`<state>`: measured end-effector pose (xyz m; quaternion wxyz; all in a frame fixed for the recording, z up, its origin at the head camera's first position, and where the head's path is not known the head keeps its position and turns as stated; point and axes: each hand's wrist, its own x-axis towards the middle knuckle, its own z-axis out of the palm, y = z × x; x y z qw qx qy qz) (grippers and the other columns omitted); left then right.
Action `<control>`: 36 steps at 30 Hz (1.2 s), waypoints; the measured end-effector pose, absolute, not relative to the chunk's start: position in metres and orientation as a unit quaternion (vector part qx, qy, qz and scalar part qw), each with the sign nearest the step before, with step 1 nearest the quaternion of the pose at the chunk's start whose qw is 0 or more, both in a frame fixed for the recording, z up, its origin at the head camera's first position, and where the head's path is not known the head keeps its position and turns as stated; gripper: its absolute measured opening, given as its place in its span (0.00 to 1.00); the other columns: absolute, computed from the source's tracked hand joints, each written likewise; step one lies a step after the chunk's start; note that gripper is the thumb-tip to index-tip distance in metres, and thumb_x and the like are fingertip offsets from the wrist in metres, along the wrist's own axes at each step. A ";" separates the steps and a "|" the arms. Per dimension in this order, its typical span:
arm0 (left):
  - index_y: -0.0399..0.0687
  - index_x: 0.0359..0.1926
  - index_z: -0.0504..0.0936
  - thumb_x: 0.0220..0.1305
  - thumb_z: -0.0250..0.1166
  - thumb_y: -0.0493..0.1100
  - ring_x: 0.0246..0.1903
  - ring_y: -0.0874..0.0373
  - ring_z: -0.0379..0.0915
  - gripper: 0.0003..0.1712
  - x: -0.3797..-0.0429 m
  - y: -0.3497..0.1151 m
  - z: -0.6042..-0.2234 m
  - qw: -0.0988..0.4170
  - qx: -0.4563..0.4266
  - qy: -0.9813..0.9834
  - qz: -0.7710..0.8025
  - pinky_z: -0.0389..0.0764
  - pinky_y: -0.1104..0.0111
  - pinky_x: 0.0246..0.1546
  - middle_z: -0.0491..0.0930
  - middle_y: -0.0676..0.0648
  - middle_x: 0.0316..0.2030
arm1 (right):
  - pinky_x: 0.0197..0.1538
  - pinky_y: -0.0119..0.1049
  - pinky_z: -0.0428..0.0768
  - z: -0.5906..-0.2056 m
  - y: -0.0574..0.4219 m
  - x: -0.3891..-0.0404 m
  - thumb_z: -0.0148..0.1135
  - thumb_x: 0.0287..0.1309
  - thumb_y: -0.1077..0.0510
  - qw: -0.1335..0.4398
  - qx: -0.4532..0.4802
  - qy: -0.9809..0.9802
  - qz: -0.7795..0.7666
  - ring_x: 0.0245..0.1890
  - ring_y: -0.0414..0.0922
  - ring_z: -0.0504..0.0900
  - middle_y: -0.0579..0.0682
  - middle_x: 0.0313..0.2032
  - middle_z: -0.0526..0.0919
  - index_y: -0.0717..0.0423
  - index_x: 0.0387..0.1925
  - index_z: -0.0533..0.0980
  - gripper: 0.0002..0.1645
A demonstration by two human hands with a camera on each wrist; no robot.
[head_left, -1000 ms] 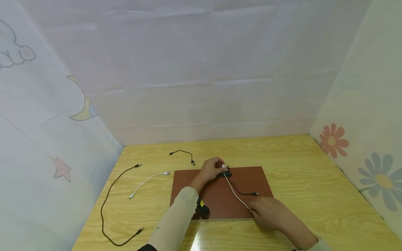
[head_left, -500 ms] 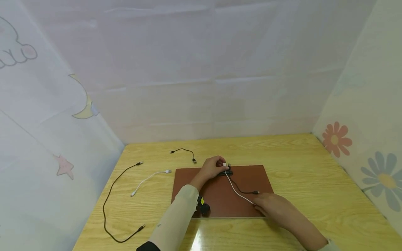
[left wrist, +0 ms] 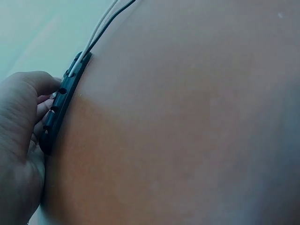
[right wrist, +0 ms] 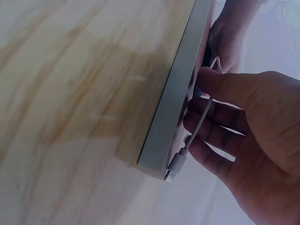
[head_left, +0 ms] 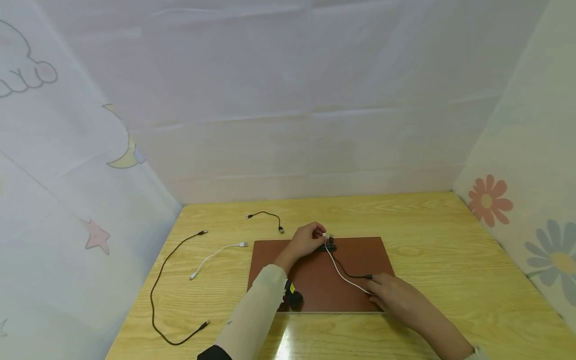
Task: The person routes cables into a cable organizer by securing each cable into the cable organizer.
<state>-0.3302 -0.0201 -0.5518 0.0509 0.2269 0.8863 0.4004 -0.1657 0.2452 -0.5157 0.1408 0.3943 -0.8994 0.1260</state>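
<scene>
In the head view my left hand (head_left: 306,241) is at the far edge of a brown board, thumb and forefinger at the white plug of a white USB cable (head_left: 336,267). Close by is a black cable holder (left wrist: 65,105) with a row of slots; the white cable and a black cable (left wrist: 108,23) run through slots at one end. My right hand (head_left: 398,300) rests at the board's near right part and pinches the white cable's other stretch between thumb and fingers. Its connector (right wrist: 177,161) sticks out past those fingers, near the board's edge.
The brown board (head_left: 324,295) lies on a wooden table (head_left: 441,240). Leftward lie a long black cable (head_left: 154,300), a short white cable (head_left: 213,254) and a short black cable (head_left: 267,213). A black round object (head_left: 294,299) sits by my left wrist.
My right hand has slid a little to the right along with the white cable's near end. The cable now bends more. My left hand stays at the holder; the view has shifted slightly.
</scene>
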 end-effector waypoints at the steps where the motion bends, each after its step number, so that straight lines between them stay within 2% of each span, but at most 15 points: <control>1: 0.48 0.53 0.81 0.73 0.63 0.46 0.43 0.62 0.78 0.13 -0.330 -0.020 -0.552 0.051 0.229 0.886 0.401 0.80 0.69 0.46 0.83 0.51 0.44 | 0.30 0.31 0.75 -0.516 0.245 -0.166 0.79 0.49 0.60 0.146 0.396 -0.898 0.124 0.31 0.36 0.74 0.39 0.32 0.76 0.48 0.37 0.80 0.16; 7: 0.49 0.52 0.81 0.73 0.63 0.46 0.43 0.62 0.78 0.11 -0.330 -0.020 -0.552 0.050 0.230 0.884 0.404 0.79 0.69 0.46 0.82 0.52 0.44 | 0.29 0.30 0.72 -0.516 0.244 -0.166 0.78 0.51 0.57 0.131 0.391 -0.902 0.127 0.28 0.33 0.69 0.37 0.30 0.72 0.47 0.34 0.79 0.14; 11: 0.50 0.52 0.81 0.73 0.63 0.46 0.42 0.63 0.78 0.11 -0.331 -0.020 -0.552 0.046 0.233 0.883 0.404 0.79 0.70 0.45 0.82 0.52 0.43 | 0.28 0.29 0.69 -0.516 0.242 -0.165 0.78 0.52 0.56 0.134 0.390 -0.901 0.134 0.28 0.31 0.66 0.35 0.30 0.71 0.46 0.38 0.78 0.16; 14: 0.50 0.51 0.81 0.72 0.64 0.46 0.42 0.62 0.78 0.11 -0.331 -0.021 -0.551 0.048 0.233 0.881 0.410 0.79 0.69 0.46 0.82 0.52 0.44 | 0.29 0.28 0.71 -0.518 0.240 -0.165 0.77 0.51 0.59 0.139 0.394 -0.897 0.142 0.29 0.31 0.70 0.36 0.30 0.73 0.47 0.48 0.80 0.22; 17: 0.50 0.51 0.81 0.72 0.65 0.47 0.43 0.62 0.78 0.11 -0.332 -0.022 -0.552 0.052 0.234 0.879 0.412 0.80 0.69 0.47 0.82 0.52 0.44 | 0.30 0.28 0.74 -0.518 0.238 -0.165 0.77 0.50 0.64 0.145 0.403 -0.892 0.142 0.30 0.33 0.74 0.37 0.32 0.76 0.46 0.51 0.81 0.26; 20: 0.51 0.51 0.81 0.72 0.65 0.48 0.43 0.62 0.78 0.12 -0.331 -0.022 -0.553 0.054 0.237 0.879 0.409 0.80 0.69 0.47 0.82 0.52 0.44 | 0.32 0.29 0.77 -0.519 0.237 -0.165 0.75 0.50 0.67 0.149 0.412 -0.888 0.138 0.31 0.35 0.77 0.39 0.32 0.79 0.45 0.49 0.82 0.25; 25: 0.51 0.52 0.81 0.72 0.65 0.49 0.43 0.62 0.78 0.12 -0.329 -0.023 -0.553 0.059 0.236 0.880 0.407 0.79 0.69 0.48 0.82 0.52 0.44 | 0.35 0.32 0.80 -0.520 0.235 -0.163 0.73 0.54 0.66 0.139 0.402 -0.897 0.118 0.35 0.37 0.80 0.41 0.36 0.82 0.48 0.53 0.81 0.24; 30: 0.51 0.52 0.80 0.72 0.65 0.48 0.44 0.63 0.78 0.12 -0.329 -0.022 -0.552 0.065 0.236 0.880 0.408 0.79 0.69 0.48 0.82 0.52 0.45 | 0.41 0.37 0.83 -0.519 0.234 -0.160 0.70 0.56 0.67 0.100 0.392 -0.911 0.086 0.40 0.42 0.82 0.45 0.42 0.83 0.51 0.49 0.84 0.19; 36: 0.51 0.53 0.80 0.73 0.64 0.48 0.44 0.62 0.78 0.12 -0.329 -0.021 -0.552 0.062 0.235 0.881 0.406 0.79 0.69 0.47 0.82 0.52 0.45 | 0.45 0.40 0.83 -0.514 0.233 -0.158 0.66 0.59 0.68 0.064 0.375 -0.921 0.083 0.45 0.45 0.82 0.45 0.46 0.83 0.51 0.50 0.84 0.19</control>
